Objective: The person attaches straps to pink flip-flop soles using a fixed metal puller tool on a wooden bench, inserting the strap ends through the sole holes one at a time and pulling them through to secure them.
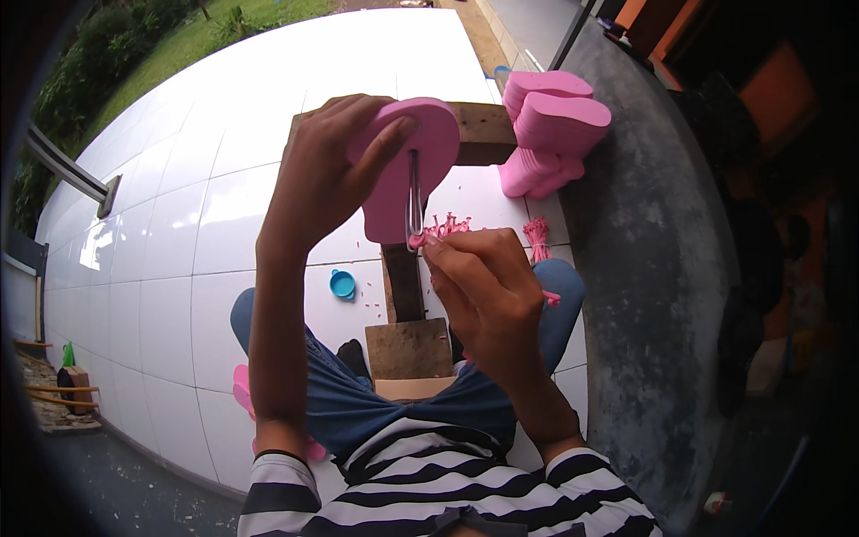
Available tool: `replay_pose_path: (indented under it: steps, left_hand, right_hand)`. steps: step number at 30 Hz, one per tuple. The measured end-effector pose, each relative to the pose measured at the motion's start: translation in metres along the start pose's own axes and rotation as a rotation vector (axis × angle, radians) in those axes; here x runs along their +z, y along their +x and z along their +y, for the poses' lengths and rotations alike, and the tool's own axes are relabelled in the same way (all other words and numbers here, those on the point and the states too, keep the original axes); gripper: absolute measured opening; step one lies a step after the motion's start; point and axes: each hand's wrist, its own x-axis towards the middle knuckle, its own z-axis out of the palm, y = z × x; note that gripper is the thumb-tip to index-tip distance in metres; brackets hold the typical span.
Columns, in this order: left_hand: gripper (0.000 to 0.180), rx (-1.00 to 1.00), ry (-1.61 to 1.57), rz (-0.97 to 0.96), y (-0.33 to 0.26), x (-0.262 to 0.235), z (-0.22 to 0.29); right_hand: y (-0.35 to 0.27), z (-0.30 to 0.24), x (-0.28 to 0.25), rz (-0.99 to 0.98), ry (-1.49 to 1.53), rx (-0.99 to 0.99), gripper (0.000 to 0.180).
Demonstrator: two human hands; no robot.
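A pink flip-flop sole [436, 134] is tilted up in front of me over a wooden stand. My left hand [333, 170] grips it from the left side, thumb pressed on its face and fingers behind the edge. A slim shiny metal tool [413, 183], like a long loop or hook, stands out from the sole's face and points toward me. At the tool's near end, my right hand [488, 282] pinches a small pink rubber strap [417, 241] between thumb and forefinger. Most of that strap is hidden by the fingers.
Stacks of pink soles [564, 123] stand at the far right beside the wooden beam [483, 132]. Loose pink straps [450, 222] lie on the tiles behind my right hand, with a bundle of straps [536, 234] to the right. A blue cup [342, 285] sits left of the wooden stand [409, 349].
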Motion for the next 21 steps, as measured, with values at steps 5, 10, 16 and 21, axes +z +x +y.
replay_pose_path:
  steps: [5,10,16,21]
  left_hand:
    - [0.025,-0.060,-0.165,-0.017,-0.002,0.003,-0.002]
    - [0.022,0.066,-0.323,0.083,-0.042,0.009,0.024]
    - [0.021,-0.100,-0.397,0.214,-0.067,0.020,0.041]
    - [0.020,-0.215,-0.349,0.289,-0.078,0.029,0.060]
  right_hand:
    - [0.020,0.009,-0.004,-0.081,-0.224,-0.205,0.026]
    - [0.012,0.023,-0.011,0.029,0.187,0.073,0.024]
    - [0.017,0.016,0.030,-0.101,0.841,0.359,0.039]
    - [0.003,0.004,0.043,0.121,0.906,0.432,0.034]
